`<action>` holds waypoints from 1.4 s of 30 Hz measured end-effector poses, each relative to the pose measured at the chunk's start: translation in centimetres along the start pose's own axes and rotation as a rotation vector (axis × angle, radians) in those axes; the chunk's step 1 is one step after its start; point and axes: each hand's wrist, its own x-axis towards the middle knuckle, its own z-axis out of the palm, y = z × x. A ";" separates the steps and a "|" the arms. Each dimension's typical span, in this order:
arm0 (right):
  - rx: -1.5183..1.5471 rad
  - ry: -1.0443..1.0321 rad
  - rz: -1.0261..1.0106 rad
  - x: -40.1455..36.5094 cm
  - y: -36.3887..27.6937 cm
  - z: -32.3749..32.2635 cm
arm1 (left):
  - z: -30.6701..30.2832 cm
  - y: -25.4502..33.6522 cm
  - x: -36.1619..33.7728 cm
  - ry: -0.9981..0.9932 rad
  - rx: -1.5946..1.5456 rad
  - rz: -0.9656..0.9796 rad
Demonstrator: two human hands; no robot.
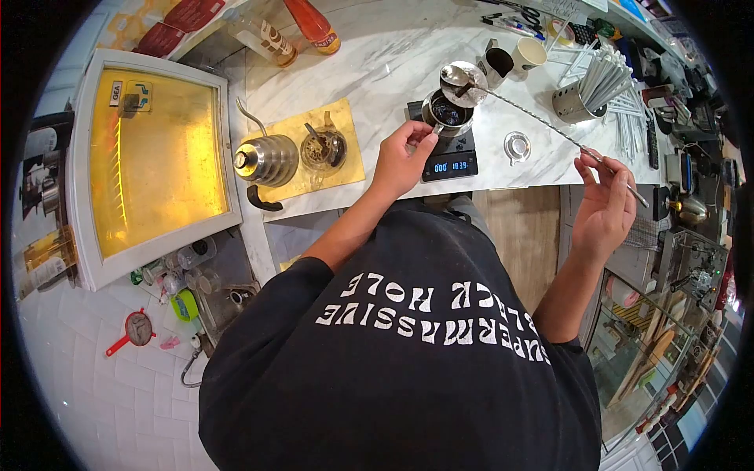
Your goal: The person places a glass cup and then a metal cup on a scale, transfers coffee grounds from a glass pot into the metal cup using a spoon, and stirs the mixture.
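Observation:
My left hand (404,157) is closed at the near side of a metal cup (470,122), thumb and fingers at its handle. Dark liquid fills the cup, which stands on a black digital scale (452,166) with a lit blue display. In my right hand (605,200), the fingers pinch the shaft of a long twisted bar spoon (542,120), slanting up to the left. Its bowl end lies over a round pale dish (473,96) with dark residue, at the cup's far rim. A small round metal filter piece (517,147) lies right of the scale.
A gooseneck kettle (271,159) and a glass server (334,147) stand on a yellow cloth (353,125) at left. Behind the cup are a dark metal pitcher (496,63) and a cream cup (530,52). A straw holder (572,104) stands right; bottles (314,27) stand at the back.

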 end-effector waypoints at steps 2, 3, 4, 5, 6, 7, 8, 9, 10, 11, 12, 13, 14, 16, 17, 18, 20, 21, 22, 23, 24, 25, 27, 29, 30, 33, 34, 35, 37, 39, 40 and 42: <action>-0.009 -0.013 -0.010 0.3 -0.3 0.1 | -0.1 -0.2 0.0 -0.001 -0.016 -0.006; -0.013 -0.020 -0.014 0.4 -0.3 0.2 | -0.1 -0.2 0.0 -0.002 -0.023 -0.010; -0.019 -0.022 -0.012 0.4 -0.3 0.2 | -0.2 -0.2 0.0 -0.004 -0.026 -0.012; -0.025 -0.023 -0.011 0.5 -0.1 0.2 | -0.3 -0.1 0.1 -0.006 -0.029 -0.015; -0.032 -0.025 -0.010 0.5 0.0 0.2 | -0.3 -0.1 0.1 -0.008 -0.032 -0.016; -0.050 -0.022 -0.006 0.5 0.0 0.2 | -0.3 -0.1 0.2 -0.011 -0.029 -0.018; -0.069 -0.019 -0.001 0.4 0.1 0.3 | -0.4 -0.1 0.2 -0.013 -0.025 -0.020; -0.087 -0.016 0.003 0.4 0.2 0.4 | -0.4 -0.2 0.3 -0.015 -0.021 -0.022; -0.119 -0.013 0.001 0.3 0.3 0.5 | -0.5 -0.1 0.3 -0.015 -0.020 -0.024; -0.152 -0.010 -0.001 0.2 0.5 0.6 | -0.4 -0.1 0.4 -0.016 -0.019 -0.026; -0.185 -0.007 -0.003 0.1 0.6 0.7 | -0.4 0.0 0.4 -0.017 -0.018 -0.029; -0.183 -0.006 -0.003 0.1 0.7 0.7 | -0.4 0.0 0.5 -0.014 -0.014 -0.024; -0.181 -0.004 -0.003 0.1 0.7 0.6 | -0.4 0.0 0.5 -0.011 -0.011 -0.020; -0.180 -0.003 -0.002 0.1 0.6 0.5 | -0.5 -0.1 0.5 -0.016 -0.008 -0.022; -0.181 -0.003 -0.003 0.1 0.5 0.5 | -0.5 -0.3 0.5 -0.025 -0.010 -0.028; -0.182 -0.002 -0.005 0.2 0.4 0.5 | -0.4 -0.4 0.6 -0.035 -0.011 -0.033; -0.194 -0.032 -0.021 0.3 0.4 0.3 | -0.4 -0.4 0.6 -0.050 -0.010 -0.050; -0.200 -0.047 -0.028 0.3 0.5 0.3 | -0.4 -0.4 0.6 -0.057 -0.010 -0.059; -0.207 -0.053 -0.018 0.3 0.4 0.3 | -0.4 -0.4 0.6 -0.057 0.004 -0.053; -0.214 -0.060 -0.008 0.2 0.3 0.4 | -0.4 -0.4 0.6 -0.057 0.018 -0.046; -0.220 -0.068 0.001 0.2 0.3 0.6 | -0.3 -0.3 0.6 -0.056 0.032 -0.039; -0.226 -0.068 0.010 0.2 0.3 0.7 | -0.3 -0.3 0.7 -0.056 0.031 -0.046; -0.239 -0.067 0.026 -0.1 0.6 0.8 | -0.2 -0.2 0.7 -0.060 0.028 -0.059; -0.262 -0.069 0.022 -0.2 0.9 1.1 | -0.2 -0.7 0.8 -0.072 0.037 -0.061; -0.273 -0.069 0.022 -0.3 1.1 1.3 | -0.2 -0.8 0.8 -0.078 0.042 -0.063; -0.310 -0.077 0.014 -0.4 1.3 1.8 | -0.2 -0.8 0.9 -0.061 0.039 -0.057; -0.320 -0.078 0.024 -0.4 1.3 1.9 | -0.2 -0.8 0.9 -0.062 0.037 -0.057; -0.330 -0.079 0.033 -0.5 1.4 2.0 | -0.3 -0.8 0.9 -0.062 0.035 -0.057; -0.336 -0.081 0.047 -0.7 1.6 2.1 | -0.3 -0.8 0.8 -0.061 0.026 -0.056; -0.327 -0.084 0.054 -0.9 1.8 2.2 | -0.3 -0.8 0.8 -0.058 0.011 -0.053; -0.331 -0.082 0.063 -1.0 2.0 2.3 | -0.3 -0.9 0.8 -0.057 0.017 -0.048; -0.341 -0.077 0.081 -1.2 2.4 2.5 | -0.3 -1.0 0.9 -0.056 0.027 -0.039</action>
